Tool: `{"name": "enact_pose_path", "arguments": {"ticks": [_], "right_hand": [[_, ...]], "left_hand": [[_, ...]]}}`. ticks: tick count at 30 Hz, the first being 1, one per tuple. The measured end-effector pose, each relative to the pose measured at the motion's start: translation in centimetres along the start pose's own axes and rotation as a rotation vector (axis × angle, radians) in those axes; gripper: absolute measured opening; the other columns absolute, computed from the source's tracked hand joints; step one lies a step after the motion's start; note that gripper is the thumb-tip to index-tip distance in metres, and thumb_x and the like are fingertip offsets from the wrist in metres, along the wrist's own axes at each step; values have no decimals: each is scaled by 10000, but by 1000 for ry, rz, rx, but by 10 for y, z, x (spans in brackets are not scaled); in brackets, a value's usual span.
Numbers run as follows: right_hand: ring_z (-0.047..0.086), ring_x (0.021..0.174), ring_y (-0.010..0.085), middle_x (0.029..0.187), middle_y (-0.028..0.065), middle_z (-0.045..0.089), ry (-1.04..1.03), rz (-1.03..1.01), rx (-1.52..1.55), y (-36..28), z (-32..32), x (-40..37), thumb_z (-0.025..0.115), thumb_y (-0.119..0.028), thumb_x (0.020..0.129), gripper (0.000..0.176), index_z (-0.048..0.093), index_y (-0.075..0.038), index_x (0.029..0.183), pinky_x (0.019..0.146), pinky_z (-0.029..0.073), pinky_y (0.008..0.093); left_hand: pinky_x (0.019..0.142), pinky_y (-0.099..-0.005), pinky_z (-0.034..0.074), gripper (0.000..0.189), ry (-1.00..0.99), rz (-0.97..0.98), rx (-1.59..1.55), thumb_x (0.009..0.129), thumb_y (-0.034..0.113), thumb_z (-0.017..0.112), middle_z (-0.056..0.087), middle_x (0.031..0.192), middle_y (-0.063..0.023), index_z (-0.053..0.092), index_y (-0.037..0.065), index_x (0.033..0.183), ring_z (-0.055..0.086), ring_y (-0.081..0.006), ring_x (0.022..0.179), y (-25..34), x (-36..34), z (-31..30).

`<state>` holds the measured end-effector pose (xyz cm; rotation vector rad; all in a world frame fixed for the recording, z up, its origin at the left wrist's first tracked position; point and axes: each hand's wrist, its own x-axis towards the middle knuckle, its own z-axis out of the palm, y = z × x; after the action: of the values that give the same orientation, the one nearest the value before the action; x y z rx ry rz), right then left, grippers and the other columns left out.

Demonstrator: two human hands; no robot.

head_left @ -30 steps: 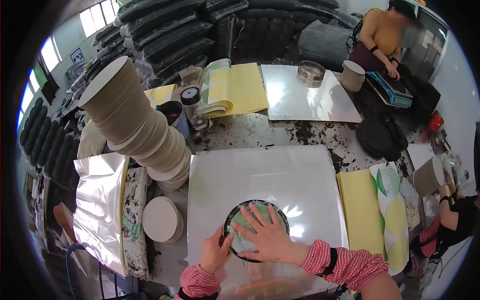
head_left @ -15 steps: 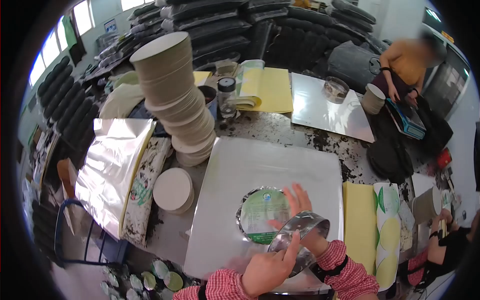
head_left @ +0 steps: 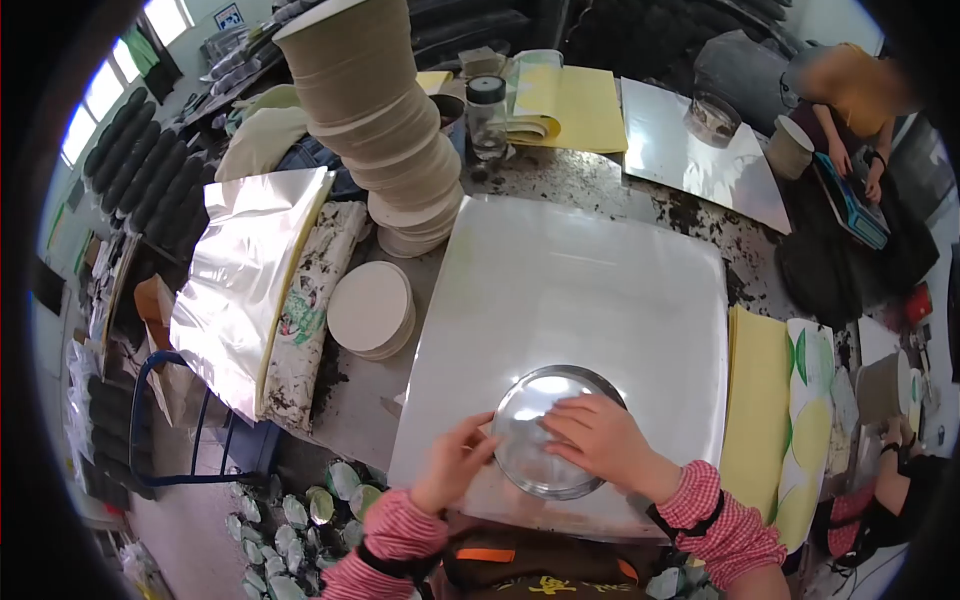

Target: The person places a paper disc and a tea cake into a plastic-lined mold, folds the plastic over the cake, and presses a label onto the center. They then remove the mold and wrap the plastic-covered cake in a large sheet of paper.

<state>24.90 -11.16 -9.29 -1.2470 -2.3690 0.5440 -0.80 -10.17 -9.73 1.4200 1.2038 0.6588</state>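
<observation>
A round shiny silver disc [head_left: 540, 440] with a raised rim lies on the near part of a large silvery sheet [head_left: 590, 290]. No green label shows on it. My right hand [head_left: 605, 437] rests flat on its right half, fingers spread and pointing left. My left hand [head_left: 455, 465] touches its left edge with the fingertips. Both sleeves are red-and-white checked.
A tall leaning stack of cardboard discs [head_left: 390, 120] and a low stack [head_left: 370, 310] stand left of the sheet, beside a foil bag [head_left: 240, 290]. Yellow sheets [head_left: 757, 410] and round stickers [head_left: 812, 420] lie right. A jar [head_left: 486, 115] stands behind. Foil-wrapped discs [head_left: 310, 510] lie on the floor. One person [head_left: 850, 95] works far right, another [head_left: 900, 450] near right.
The green-labelled foil disc no longer shows; a silver round face lies there. My left hand has let go of the lifted metal ring, and both hands rest on the disc. The view tilted down.
</observation>
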Motion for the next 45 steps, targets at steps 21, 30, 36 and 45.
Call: {"name": "enact_pose_path", "arguments": {"ticks": [21, 30, 36, 45], "right_hand": [[374, 1376, 508, 1533, 353, 225, 324, 401, 190, -36, 19, -83, 926, -209, 593, 390, 638, -80, 821, 1084, 410, 487], [441, 1303, 500, 1503, 338, 304, 102, 94, 241, -80, -3, -99, 841, -214, 698, 311, 604, -65, 835, 1027, 441, 508], [501, 1228, 505, 1462, 333, 362, 32, 183, 466, -104, -2, -73, 720, -216, 815, 283, 584, 1, 935, 1022, 451, 499], [488, 1253, 449, 1454, 325, 386, 598, 942, 1284, -51, -10, -23, 791, -191, 771, 782, 407, 38, 1413, 1049, 426, 499]], "left_hand": [[764, -364, 509, 201, -514, 492, 619, 698, 185, 811, 617, 816, -14, 657, 112, 806, 597, -256, 845, -16, -8, -111], [810, -364, 509, 142, -590, 535, 761, 750, 151, 774, 645, 846, -21, 682, 103, 847, 602, -261, 880, -2, 4, -109], [776, -377, 501, 77, -598, 624, 709, 791, 64, 690, 619, 874, -46, 658, 71, 861, 586, -286, 860, -10, 8, -109], [753, -381, 503, 132, -459, 716, 1039, 740, 145, 725, 609, 850, -54, 638, 98, 828, 617, -261, 820, 23, -14, -84]]}}
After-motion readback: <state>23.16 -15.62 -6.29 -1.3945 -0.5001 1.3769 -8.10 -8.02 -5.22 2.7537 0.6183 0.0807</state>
